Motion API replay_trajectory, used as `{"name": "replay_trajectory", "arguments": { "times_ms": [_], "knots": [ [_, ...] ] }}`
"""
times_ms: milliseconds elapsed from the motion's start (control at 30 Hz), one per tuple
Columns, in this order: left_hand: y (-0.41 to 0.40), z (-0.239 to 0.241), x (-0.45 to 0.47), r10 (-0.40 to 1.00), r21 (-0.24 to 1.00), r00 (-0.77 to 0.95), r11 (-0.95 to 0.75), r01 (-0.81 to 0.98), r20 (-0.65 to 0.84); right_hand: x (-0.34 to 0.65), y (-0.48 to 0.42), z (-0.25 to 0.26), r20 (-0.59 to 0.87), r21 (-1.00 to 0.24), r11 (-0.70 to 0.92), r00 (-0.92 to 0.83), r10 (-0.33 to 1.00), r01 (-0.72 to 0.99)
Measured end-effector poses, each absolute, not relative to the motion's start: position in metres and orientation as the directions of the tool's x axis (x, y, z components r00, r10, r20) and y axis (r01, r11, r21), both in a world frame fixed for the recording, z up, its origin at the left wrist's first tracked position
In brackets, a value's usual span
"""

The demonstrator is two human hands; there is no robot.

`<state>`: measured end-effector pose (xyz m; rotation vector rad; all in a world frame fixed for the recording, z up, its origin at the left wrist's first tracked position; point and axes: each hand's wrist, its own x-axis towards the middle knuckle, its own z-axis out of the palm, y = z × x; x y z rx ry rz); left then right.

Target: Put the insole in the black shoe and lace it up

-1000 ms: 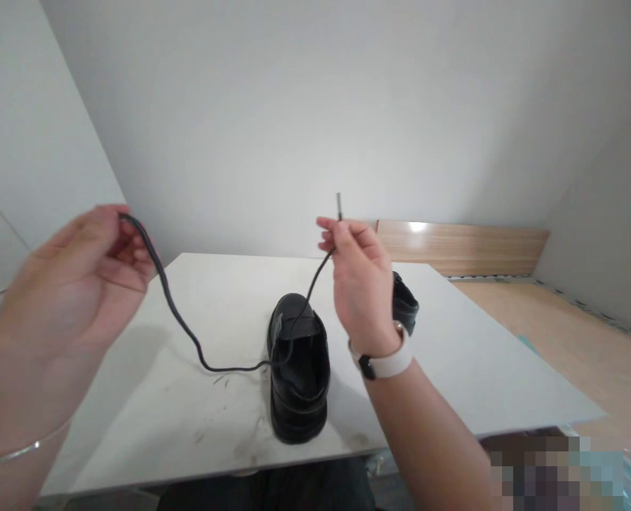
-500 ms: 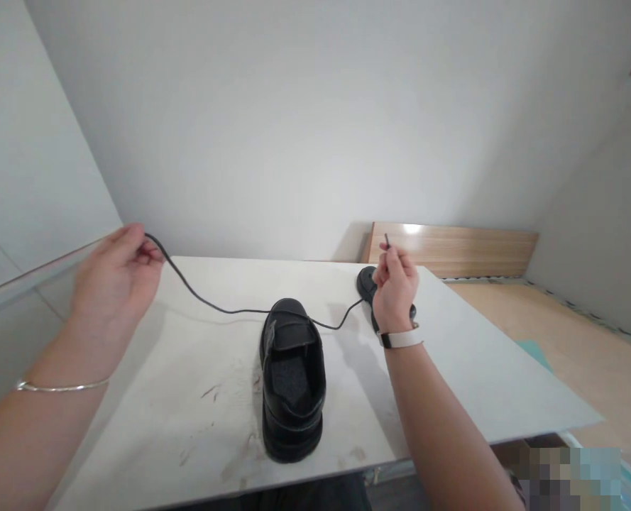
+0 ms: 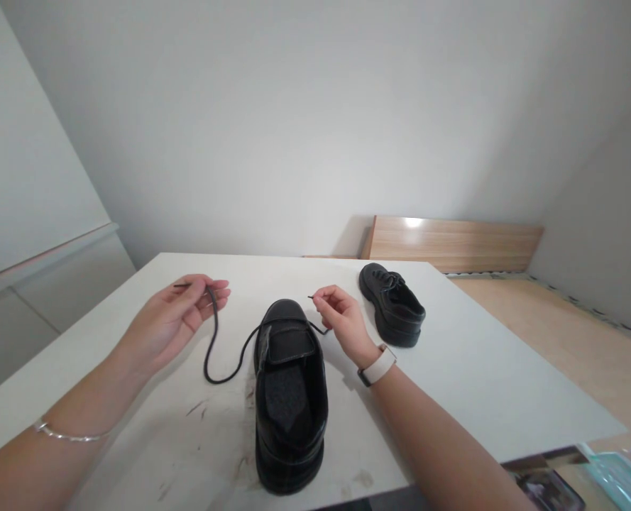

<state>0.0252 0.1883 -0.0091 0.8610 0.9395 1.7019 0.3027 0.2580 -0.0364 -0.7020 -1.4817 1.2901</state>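
A black shoe stands on the white table, heel toward me, tongue folded open. A black lace runs through its front eyelets and out to both sides. My left hand pinches the left end of the lace, which loops down onto the table. My right hand pinches the right end close to the shoe's toe, the tip pointing left. A white watch band sits on my right wrist and a thin bracelet on my left forearm.
A second black shoe, laced, stands at the back right of the table. Dark scuff marks spot the tabletop near me. A wooden board leans against the wall behind. Wooden floor lies to the right.
Both hands have come down and inward toward the shoe, so the lace hangs slack. The second shoe, hidden behind my right hand before, now shows fully.
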Motion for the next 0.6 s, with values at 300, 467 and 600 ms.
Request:
{"name": "replay_trajectory", "arguments": {
  "times_ms": [300, 467, 600],
  "knots": [
    [0.178, -0.024, 0.052, 0.981, 0.978, 0.01, -0.195, 0.072, 0.195, 0.294, 0.25, -0.043, 0.264, -0.965, 0.235, -0.456, 0.85, -0.12],
    [0.174, -0.022, 0.051, 0.961, 0.904, 0.024, -0.268, 0.334, 0.276, 0.307, 0.254, -0.03, 0.219, -0.974, 0.217, -0.53, 0.819, -0.066],
    [0.172, -0.018, 0.051, 0.945, 0.808, 0.067, -0.31, 0.501, 0.322, 0.322, 0.255, -0.014, 0.17, -0.977, 0.212, -0.596, 0.785, 0.0]
  ]
}}
